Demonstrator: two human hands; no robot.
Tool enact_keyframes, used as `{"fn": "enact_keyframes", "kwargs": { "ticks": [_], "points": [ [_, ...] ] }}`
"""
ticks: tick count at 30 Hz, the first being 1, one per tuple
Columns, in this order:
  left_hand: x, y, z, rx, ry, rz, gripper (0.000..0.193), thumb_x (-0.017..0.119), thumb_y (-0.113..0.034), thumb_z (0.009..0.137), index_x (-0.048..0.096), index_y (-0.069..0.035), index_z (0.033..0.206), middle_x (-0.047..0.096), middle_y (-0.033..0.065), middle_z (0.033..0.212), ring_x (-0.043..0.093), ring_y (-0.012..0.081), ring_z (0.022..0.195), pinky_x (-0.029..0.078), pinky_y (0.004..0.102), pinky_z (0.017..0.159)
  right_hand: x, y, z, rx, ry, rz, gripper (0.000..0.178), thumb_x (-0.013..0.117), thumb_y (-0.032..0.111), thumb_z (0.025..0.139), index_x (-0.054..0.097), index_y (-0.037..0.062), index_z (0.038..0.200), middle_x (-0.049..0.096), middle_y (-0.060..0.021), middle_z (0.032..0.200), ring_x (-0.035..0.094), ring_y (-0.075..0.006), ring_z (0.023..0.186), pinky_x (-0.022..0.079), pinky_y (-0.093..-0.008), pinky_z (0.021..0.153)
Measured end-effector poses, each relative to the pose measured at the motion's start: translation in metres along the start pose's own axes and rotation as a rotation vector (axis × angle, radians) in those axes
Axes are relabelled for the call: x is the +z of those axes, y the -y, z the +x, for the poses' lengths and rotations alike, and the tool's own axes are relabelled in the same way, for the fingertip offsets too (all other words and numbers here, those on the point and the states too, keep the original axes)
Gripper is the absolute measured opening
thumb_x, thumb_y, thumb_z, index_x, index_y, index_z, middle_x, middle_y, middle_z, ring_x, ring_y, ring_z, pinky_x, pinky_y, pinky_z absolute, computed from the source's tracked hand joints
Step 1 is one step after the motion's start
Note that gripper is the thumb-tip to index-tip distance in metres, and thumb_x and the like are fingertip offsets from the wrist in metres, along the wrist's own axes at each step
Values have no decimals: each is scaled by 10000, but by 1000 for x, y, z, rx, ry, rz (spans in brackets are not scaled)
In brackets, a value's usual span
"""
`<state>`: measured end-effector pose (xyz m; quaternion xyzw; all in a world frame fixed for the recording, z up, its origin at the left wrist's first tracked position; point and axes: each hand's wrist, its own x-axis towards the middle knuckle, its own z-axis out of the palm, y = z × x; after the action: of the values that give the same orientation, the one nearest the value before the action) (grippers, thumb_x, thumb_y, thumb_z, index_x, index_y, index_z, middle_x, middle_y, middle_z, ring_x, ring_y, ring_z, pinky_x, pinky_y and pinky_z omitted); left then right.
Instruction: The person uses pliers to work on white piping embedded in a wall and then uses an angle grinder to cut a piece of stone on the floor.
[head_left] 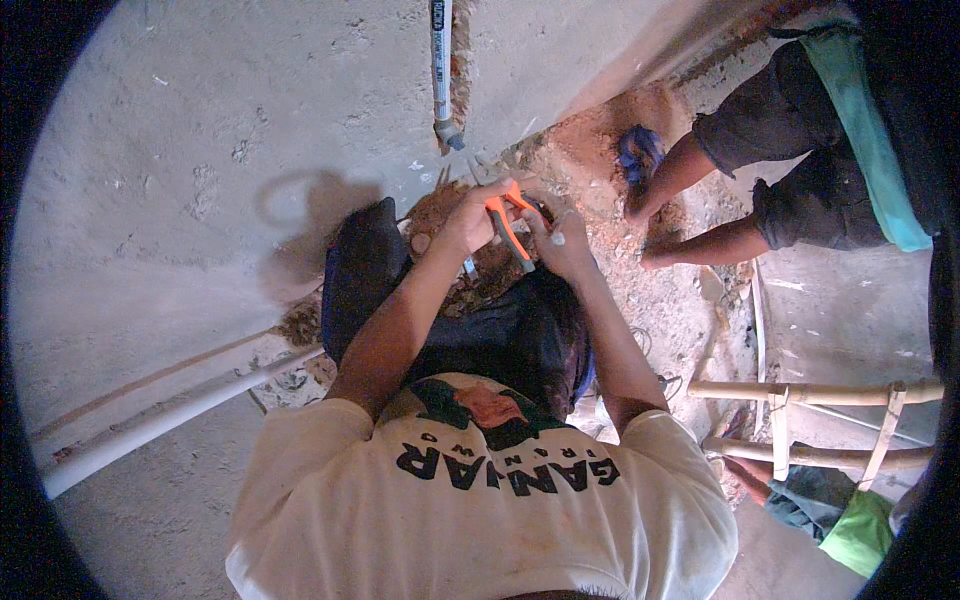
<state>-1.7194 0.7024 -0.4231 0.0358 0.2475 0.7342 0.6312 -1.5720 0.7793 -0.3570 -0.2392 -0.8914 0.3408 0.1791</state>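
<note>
My left hand [462, 222] is closed around the orange handles of a cutter [508, 228], held out in front of my knees. My right hand [562, 248] meets it from the right and pinches a short white pipe piece [557, 238] beside the tool's lower handle. Both hands hover over a patch of reddish rubble [440, 205] at the foot of a grey wall. Just beyond them a white pipe [440, 60] runs down a chased groove and ends in a grey fitting [450, 134].
A long white pipe [170, 420] lies along the floor at the left. Another person [800, 180] in dark shorts crouches at the upper right, hand near a blue rag [640, 150]. A bamboo ladder [820, 395] lies at the right.
</note>
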Motion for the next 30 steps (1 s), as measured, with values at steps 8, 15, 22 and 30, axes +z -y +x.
{"fn": "enact_keyframes", "kwargs": {
  "ticks": [8, 15, 22, 30],
  "points": [
    [-6, -14, 2, 26, -12, 173, 298, 712, -252, 816, 620, -36, 999, 617, 40, 897, 588, 165, 805, 485, 302, 717, 0, 10, 12, -150, -80, -50, 374, 601, 100, 833, 547, 56, 1200, 581, -215, 1064, 538, -397, 1010, 440, -448, 890],
    [-13, -5, 6, 116, -78, 254, 249, 722, -260, 812, 613, -60, 913, 548, -4, 689, 530, 120, 612, 422, 252, 587, -5, 7, 21, -203, -45, -52, 376, 640, 92, 808, 586, 69, 1180, 578, -193, 972, 554, -360, 915, 458, -410, 810],
    [-3, -13, 4, 97, -80, 219, 263, 748, -267, 781, 589, -67, 841, 515, -9, 658, 490, 119, 592, 393, 261, 587, -3, 3, 31, -227, -54, -106, 378, 643, 98, 801, 591, 76, 1175, 579, -193, 963, 559, -366, 899, 461, -406, 800],
    [-2, -11, 18, 90, -110, 136, 233, 760, -234, 763, 608, -91, 869, 575, -8, 717, 549, 106, 664, 431, 252, 626, 1, 35, 19, -11, 95, -472, 611, 627, 320, 844, 403, 60, 1349, 464, -252, 1244, 473, -429, 1121, 385, -520, 936]
  ]
}}
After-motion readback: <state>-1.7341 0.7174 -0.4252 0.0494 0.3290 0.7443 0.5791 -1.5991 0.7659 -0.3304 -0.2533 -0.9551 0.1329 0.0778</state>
